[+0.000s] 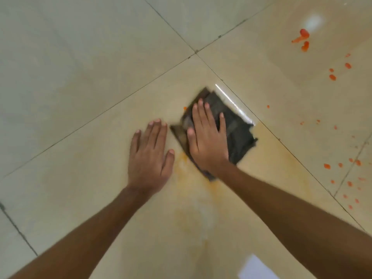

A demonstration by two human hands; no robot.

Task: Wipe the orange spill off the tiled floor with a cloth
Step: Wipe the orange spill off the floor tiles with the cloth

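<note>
Forearms (80, 228): ours, leaning forward.
Left hand (150, 156): spread flat on floor (80, 77), bracing us.
Right hand (208, 137): straight-fingered, pressing cloth (238, 133) to scrub.
Orange spill (332, 77): drops unwiped, rightward.

Soft even daylight, white glare patches on the glossy floor (80, 97), cloth (237, 127) motion-blurred

I see only a glossy beige tiled floor (80, 57), dark grout lines (169, 23) crossing diagonally. There is a bright glare (314, 22) far right and a pale reflection (255, 266) near me, perhaps a window.
</note>
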